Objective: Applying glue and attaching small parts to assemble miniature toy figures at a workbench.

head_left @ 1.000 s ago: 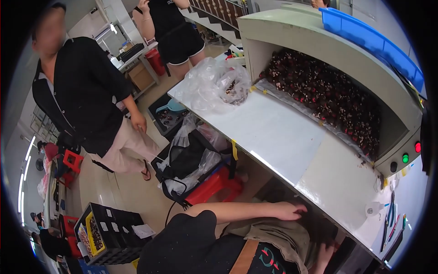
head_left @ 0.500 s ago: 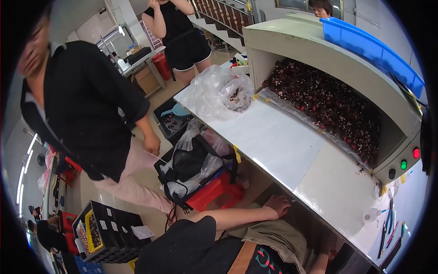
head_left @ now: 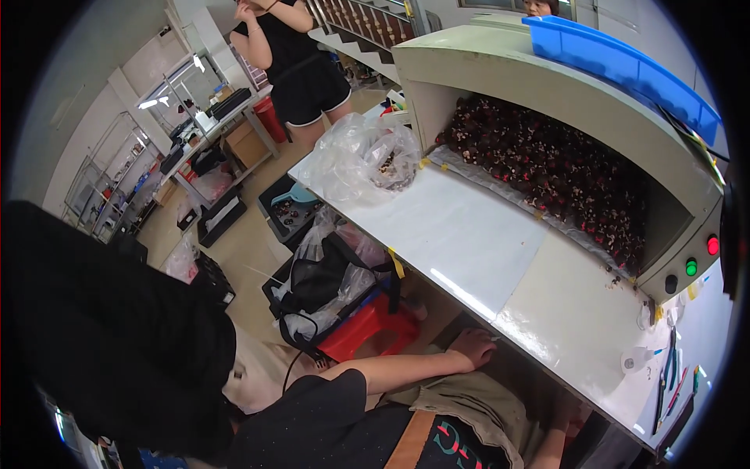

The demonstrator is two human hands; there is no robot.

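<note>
My left hand [head_left: 473,349] rests low beside the front edge of the white worktable [head_left: 539,313], its fingers loosely bent and apart, with nothing seen in them. My right hand [head_left: 574,410] is in the shadow under the table edge, its fingers mostly hidden. Above the table stands a cream box-like machine [head_left: 484,59] with an open front. Inside it a dense heap of small dark pieces with red and pale specks [head_left: 547,176] lies on a clear sheet. A clear plastic bag [head_left: 344,160] with similar pieces sits at the table's far left.
A blue plastic bin [head_left: 625,66] rests on the machine. Pliers [head_left: 670,359], pens and a small bottle [head_left: 633,361] lie at the right. A red stool [head_left: 363,332] and a black crate [head_left: 293,207] are left of the table. One person [head_left: 117,328] is close by; another [head_left: 301,70] stands behind.
The person in black at the left has come nearer and lower, uncovering shelves and crates behind. My view has shifted slightly. My hands stay in about the same place.
</note>
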